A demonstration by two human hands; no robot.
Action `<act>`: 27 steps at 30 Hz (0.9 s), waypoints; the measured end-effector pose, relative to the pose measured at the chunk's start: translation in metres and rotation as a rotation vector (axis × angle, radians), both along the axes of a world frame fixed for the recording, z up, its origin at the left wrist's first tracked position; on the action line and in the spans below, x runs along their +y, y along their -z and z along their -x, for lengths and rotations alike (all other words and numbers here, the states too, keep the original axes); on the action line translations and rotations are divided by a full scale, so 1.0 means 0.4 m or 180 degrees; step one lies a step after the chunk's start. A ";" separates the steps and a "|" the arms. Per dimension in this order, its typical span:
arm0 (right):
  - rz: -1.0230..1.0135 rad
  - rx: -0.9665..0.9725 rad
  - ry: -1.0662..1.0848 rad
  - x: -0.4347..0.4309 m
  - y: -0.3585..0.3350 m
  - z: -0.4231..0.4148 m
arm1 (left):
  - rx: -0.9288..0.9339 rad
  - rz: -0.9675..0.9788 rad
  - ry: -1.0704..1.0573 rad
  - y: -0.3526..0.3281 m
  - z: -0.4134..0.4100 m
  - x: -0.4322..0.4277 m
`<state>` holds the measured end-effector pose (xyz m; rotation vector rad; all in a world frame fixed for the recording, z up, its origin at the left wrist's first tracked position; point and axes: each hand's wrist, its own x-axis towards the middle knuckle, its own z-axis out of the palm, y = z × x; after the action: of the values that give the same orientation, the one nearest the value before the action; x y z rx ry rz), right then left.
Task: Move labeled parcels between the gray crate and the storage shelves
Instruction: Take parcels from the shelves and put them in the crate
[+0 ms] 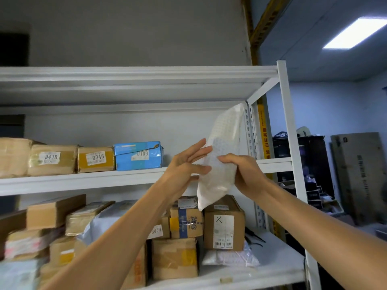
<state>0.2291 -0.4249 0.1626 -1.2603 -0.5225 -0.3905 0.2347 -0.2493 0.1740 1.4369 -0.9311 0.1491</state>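
Note:
A white bubble-wrap parcel (222, 155) is held upright in front of the right end of the white storage shelves (134, 178). My right hand (243, 172) grips its right edge with curled fingers. With straight fingers, my left hand (188, 164) touches its left side. The parcel's top reaches up near the shelf post; its lower end hangs over the boxes below. The gray crate is not in view.
On the middle shelf stand brown boxes (95, 159) numbered 0410 and 0346 and a blue box (138, 155) numbered 0109. The lower shelf holds several cardboard boxes (224, 225) and another bubble mailer (230, 258). Dark clutter and a tall carton (360, 174) stand to the right.

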 end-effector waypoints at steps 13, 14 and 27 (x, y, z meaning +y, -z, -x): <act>0.0019 0.0020 0.0426 -0.010 0.008 0.013 | -0.0946 -0.1194 -0.1723 0.001 0.040 -0.083; -0.0024 0.0024 0.0550 -0.004 0.005 0.015 | -0.0877 -0.1284 -0.1801 -0.001 0.038 -0.090; 0.0707 -0.0225 0.0511 -0.027 -0.010 0.053 | 0.0724 0.0582 0.0020 0.041 -0.027 0.003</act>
<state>0.2079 -0.4359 0.1667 -1.5126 -0.5370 -0.5240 0.2456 -0.2481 0.1577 1.2524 -0.7167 0.0626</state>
